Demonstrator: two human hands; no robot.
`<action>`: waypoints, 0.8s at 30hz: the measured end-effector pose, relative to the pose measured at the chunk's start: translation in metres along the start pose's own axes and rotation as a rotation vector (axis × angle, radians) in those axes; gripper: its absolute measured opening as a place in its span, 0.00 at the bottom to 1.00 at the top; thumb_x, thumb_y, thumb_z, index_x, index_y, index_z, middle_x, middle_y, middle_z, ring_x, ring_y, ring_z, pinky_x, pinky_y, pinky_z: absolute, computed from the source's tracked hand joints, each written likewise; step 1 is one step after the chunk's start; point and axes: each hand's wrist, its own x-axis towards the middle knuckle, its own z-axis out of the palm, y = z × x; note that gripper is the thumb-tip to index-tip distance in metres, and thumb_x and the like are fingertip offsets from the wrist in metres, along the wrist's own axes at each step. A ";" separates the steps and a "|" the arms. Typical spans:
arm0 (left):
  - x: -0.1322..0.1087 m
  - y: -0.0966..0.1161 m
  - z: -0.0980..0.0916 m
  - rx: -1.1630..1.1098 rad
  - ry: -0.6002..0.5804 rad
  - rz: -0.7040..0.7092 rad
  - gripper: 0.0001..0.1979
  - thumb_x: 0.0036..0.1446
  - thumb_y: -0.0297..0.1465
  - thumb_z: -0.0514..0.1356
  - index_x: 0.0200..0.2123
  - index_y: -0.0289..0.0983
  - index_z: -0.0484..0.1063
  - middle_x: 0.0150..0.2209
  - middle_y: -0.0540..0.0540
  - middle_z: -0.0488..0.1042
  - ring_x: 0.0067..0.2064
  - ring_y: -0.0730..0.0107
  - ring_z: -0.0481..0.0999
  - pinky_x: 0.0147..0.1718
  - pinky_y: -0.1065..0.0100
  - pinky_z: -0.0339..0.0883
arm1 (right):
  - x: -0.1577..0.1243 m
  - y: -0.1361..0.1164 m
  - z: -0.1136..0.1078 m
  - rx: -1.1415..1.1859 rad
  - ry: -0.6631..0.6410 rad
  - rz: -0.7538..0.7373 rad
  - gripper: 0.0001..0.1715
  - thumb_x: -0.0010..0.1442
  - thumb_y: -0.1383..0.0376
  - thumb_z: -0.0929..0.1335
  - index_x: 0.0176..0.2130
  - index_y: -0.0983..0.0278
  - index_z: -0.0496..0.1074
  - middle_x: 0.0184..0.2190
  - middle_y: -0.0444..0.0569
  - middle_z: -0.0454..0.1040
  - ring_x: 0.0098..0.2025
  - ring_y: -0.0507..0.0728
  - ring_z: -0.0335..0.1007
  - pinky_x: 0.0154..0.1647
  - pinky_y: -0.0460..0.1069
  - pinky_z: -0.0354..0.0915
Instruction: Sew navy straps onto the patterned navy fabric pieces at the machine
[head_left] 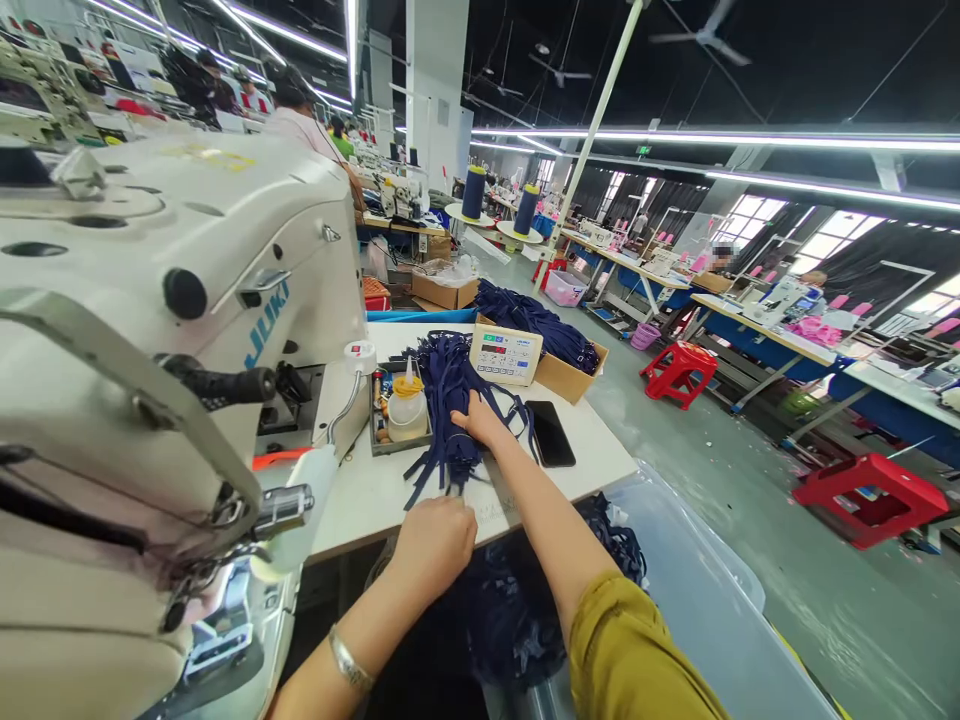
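A thick bundle of navy fabric straps (444, 375) lies lengthwise on the white sewing table (600, 440), its loose ends toward me. My right hand (478, 420) grips the bundle from its right side, thumb and fingers around the straps. Closer to me, my left hand (435, 540) is closed in a fist at the table's front edge, where strap ends run into it; its fingertips are hidden. A black phone (551, 433) lies right of the bundle. On the left, a tray (401, 443) holds a plastic bottle (407, 408) and small tools.
A large white sewing machine (300, 240) fills the left side. Behind the bundle stand a control panel (505, 355) and a cardboard box (574, 375) heaped with navy straps. A clear plastic bin (675, 560) is below right. Red stools (870, 495) stand on the floor.
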 end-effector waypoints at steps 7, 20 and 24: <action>-0.014 -0.009 0.004 -0.220 0.060 -0.028 0.14 0.59 0.38 0.49 0.23 0.40 0.62 0.27 0.46 0.68 0.32 0.63 0.68 0.35 0.63 0.57 | -0.010 -0.009 0.002 0.025 0.096 0.063 0.36 0.66 0.54 0.58 0.63 0.73 0.47 0.52 0.68 0.69 0.54 0.67 0.68 0.51 0.58 0.63; -0.028 -0.022 -0.016 -1.001 0.158 -0.193 0.18 0.60 0.49 0.49 0.32 0.40 0.63 0.21 0.55 0.62 0.21 0.75 0.64 0.24 0.72 0.61 | -0.158 -0.021 -0.020 0.663 -0.432 -0.459 0.16 0.57 0.60 0.68 0.46 0.61 0.71 0.35 0.44 0.75 0.34 0.52 0.71 0.34 0.45 0.68; -0.030 -0.023 -0.013 -1.147 0.236 -0.284 0.20 0.57 0.50 0.52 0.31 0.39 0.64 0.22 0.54 0.66 0.18 0.79 0.60 0.19 0.74 0.55 | -0.161 -0.018 -0.012 0.794 -0.327 -0.312 0.07 0.52 0.64 0.70 0.32 0.65 0.72 0.24 0.42 0.71 0.27 0.49 0.68 0.30 0.45 0.66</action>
